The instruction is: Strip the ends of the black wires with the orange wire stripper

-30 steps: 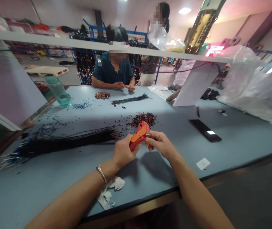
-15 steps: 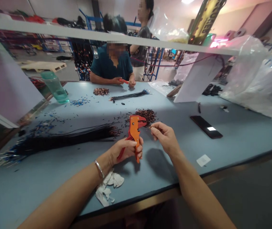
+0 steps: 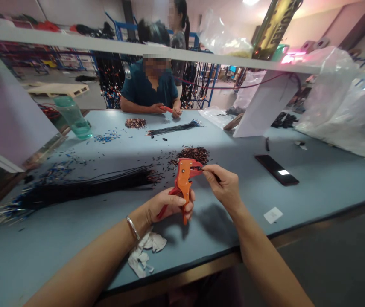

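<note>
My left hand is closed round the handles of an orange and red wire stripper, held upright over the table with its jaws pointing right. My right hand is in a pinch at the mouth of those jaws. Between its fingers is a thin black wire, mostly hidden by the hand, with its end at the jaws. Just behind the tool lies a heap of small black and copper-coloured scraps. To the left stretches a thick bundle of black wires with blue and pale ends.
A crumpled tissue lies by my left wrist. On the right are a phone and a white paper slip. A green bottle stands at far left. Across the table a co-worker holds a red tool. A shelf bar crosses above.
The stripper has shifted slightly right and turned, so its jaws now meet my right hand's fingertips. A person in the background has moved left.
</note>
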The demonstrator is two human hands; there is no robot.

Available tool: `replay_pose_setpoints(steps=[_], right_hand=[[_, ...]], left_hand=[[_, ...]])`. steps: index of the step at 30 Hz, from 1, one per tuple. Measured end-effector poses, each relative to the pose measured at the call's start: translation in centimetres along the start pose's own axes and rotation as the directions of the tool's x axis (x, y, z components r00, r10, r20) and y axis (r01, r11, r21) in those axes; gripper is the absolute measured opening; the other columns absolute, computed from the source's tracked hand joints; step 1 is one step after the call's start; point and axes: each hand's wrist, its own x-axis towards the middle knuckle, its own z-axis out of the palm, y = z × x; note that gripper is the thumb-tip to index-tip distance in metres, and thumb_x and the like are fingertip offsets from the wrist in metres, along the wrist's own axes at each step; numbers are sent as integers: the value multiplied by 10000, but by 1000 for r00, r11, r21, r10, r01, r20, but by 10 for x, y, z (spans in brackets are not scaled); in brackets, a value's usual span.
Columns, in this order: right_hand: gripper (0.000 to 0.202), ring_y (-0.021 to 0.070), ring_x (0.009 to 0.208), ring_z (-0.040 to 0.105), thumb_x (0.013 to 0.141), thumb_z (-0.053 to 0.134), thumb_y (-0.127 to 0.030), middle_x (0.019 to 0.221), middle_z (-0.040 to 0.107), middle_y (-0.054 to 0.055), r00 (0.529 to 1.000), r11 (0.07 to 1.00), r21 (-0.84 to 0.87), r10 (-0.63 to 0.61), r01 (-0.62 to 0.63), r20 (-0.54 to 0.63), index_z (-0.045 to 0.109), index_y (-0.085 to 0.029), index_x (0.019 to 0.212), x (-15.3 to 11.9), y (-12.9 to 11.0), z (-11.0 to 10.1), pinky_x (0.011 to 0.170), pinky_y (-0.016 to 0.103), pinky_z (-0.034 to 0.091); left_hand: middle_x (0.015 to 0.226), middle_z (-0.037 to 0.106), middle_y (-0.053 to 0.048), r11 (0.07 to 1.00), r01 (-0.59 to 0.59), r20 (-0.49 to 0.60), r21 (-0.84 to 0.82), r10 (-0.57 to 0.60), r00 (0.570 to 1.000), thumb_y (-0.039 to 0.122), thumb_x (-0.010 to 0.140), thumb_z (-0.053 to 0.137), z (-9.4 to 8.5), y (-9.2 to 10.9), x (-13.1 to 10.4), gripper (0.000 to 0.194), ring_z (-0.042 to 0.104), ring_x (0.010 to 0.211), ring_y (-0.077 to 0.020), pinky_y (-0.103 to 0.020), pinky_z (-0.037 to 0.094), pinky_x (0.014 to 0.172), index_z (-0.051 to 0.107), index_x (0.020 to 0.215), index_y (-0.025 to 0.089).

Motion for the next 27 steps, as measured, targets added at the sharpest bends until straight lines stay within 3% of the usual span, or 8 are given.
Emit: replay_pose_setpoints(steps=[8, 27], right_hand=[[142, 111, 636, 586, 899, 499, -200, 763, 666, 27, 988, 985, -99, -148, 144, -38, 638, -189, 872, 2, 3, 1, 622, 217, 446], [120, 110, 668, 631, 884, 514, -161, 798, 700, 32, 986, 978, -134, -166, 161, -33, 632, -182, 884, 0, 4, 3, 635, 205, 471]], left_hand=[[730, 574, -39, 1000, -11, 26, -5, 11, 1000, 280, 694, 678, -4, -3, 2, 343, 597, 657, -182, -346, 475, 662, 572, 971, 109], [741, 588, -43, 1000, -24, 8, 15, 24, 1000, 257, 715, 671, -6, -5, 2, 304, 609, 656, -181, -342, 481, 657, 583, 967, 112]])
